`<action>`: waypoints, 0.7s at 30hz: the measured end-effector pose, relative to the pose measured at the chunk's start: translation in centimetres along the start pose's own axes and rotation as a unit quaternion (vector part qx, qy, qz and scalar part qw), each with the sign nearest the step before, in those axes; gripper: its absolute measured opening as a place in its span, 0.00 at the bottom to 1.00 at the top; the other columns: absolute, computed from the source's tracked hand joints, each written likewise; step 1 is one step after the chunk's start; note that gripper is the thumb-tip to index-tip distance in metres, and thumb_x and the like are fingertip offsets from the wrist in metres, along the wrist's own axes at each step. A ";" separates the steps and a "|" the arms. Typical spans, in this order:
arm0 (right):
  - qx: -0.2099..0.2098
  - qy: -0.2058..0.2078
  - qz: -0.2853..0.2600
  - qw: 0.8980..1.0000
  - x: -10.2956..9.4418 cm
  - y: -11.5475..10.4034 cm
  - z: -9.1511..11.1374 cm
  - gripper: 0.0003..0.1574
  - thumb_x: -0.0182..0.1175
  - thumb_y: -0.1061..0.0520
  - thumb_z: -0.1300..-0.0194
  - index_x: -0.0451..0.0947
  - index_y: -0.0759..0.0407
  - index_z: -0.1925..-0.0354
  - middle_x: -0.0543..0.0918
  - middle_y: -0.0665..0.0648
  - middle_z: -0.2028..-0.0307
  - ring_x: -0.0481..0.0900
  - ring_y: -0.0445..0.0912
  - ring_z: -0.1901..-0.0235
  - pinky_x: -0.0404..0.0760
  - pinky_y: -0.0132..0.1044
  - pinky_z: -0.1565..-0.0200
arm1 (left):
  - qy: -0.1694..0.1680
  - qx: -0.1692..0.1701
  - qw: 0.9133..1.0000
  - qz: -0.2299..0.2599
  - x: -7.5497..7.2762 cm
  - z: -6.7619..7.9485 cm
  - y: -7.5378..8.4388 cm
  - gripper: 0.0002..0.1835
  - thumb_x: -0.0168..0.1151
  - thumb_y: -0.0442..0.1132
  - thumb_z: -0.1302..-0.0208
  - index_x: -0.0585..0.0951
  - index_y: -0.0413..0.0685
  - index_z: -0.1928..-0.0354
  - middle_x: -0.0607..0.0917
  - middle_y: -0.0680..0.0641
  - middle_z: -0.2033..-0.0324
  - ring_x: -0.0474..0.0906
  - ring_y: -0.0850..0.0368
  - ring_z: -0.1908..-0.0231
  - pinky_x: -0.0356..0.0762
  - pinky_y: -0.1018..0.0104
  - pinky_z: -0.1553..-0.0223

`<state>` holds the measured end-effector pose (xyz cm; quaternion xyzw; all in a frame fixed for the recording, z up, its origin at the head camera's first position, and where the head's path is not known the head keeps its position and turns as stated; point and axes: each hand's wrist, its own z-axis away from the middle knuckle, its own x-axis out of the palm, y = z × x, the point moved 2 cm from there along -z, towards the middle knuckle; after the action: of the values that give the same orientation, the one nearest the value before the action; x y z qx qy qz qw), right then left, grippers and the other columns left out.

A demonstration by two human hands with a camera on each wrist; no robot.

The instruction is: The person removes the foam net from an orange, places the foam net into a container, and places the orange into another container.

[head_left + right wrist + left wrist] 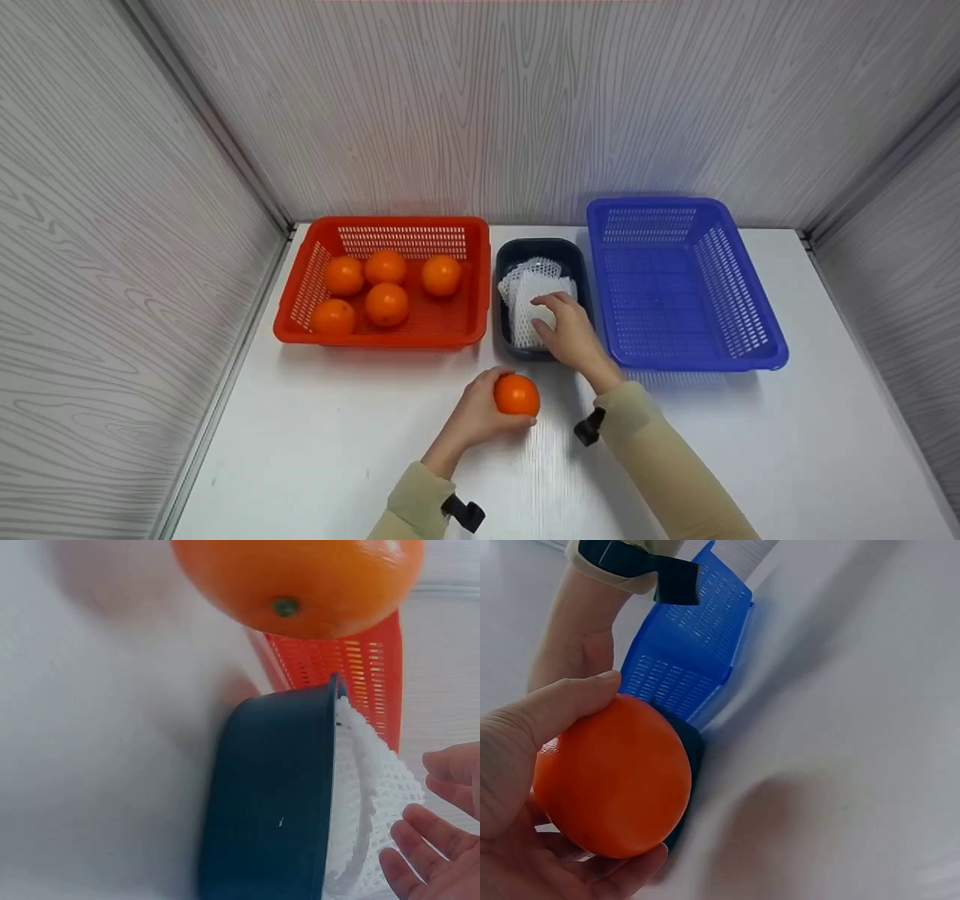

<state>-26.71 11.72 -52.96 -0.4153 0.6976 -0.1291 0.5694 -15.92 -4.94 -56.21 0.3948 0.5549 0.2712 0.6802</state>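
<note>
My left hand (pixel 478 411) grips an orange (pixel 517 394) above the white table, with the thumb on one side and the fingers round the other. In the left wrist view the orange (pixel 616 776) fills the grasp. My right hand (pixel 568 331) is over a small dark bin (pixel 504 330) of white foam net sleeves (pixel 534 296). Its thumb and fingers are apart and gently bent. In the right wrist view the fingers (pixel 424 840) are right beside the foam net (pixel 386 795), with nothing between them and the thumb.
Left of the bin stands a red basket (pixel 409 339) with several oranges (pixel 387 304) in it. A blue basket (pixel 690 363) stands close to the bin's right side. Wood-grain panels (pixel 420 112) enclose the table at the back and sides.
</note>
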 end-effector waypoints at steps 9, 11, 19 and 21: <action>0.002 0.008 -0.018 1.000 0.9 -0.7 0.9 0.17 0.64 0.63 0.47 0.78 0.60 0.56 0.77 0.56 0.59 0.74 0.49 0.57 0.72 0.42 0.54 | 0.043 0.018 0.999 0.015 -3.3 0.3 1.2 0.40 0.74 0.55 0.63 0.67 0.50 0.48 0.74 0.51 0.55 0.72 0.55 0.57 0.72 0.57 0.56; -0.001 0.010 -0.024 1.000 1.2 -1.0 1.1 0.17 0.64 0.64 0.47 0.78 0.60 0.56 0.77 0.56 0.60 0.75 0.49 0.58 0.74 0.41 0.57 | 0.056 0.015 0.998 0.014 -4.1 0.3 1.3 0.40 0.74 0.56 0.63 0.66 0.51 0.47 0.74 0.51 0.54 0.71 0.55 0.56 0.71 0.57 0.56; -0.034 0.034 -0.091 0.995 2.7 -2.5 1.3 0.15 0.62 0.66 0.47 0.78 0.64 0.57 0.78 0.61 0.63 0.75 0.52 0.63 0.78 0.44 0.65 | 0.117 -0.004 0.993 -0.001 -7.8 0.1 1.8 0.41 0.74 0.58 0.65 0.67 0.52 0.48 0.71 0.51 0.53 0.70 0.55 0.56 0.71 0.55 0.55; -0.030 0.037 -0.118 0.992 3.1 -2.7 1.3 0.15 0.62 0.67 0.46 0.78 0.66 0.58 0.78 0.63 0.64 0.76 0.52 0.64 0.78 0.44 0.66 | 0.129 -0.006 0.992 -0.010 -8.7 -0.2 2.0 0.41 0.74 0.58 0.65 0.68 0.52 0.48 0.70 0.51 0.53 0.69 0.55 0.56 0.71 0.55 0.54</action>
<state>-24.35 8.13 -53.74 -0.5067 0.6675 -0.1900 0.5115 -18.06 -10.87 -49.86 0.3463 0.6406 0.3164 0.6079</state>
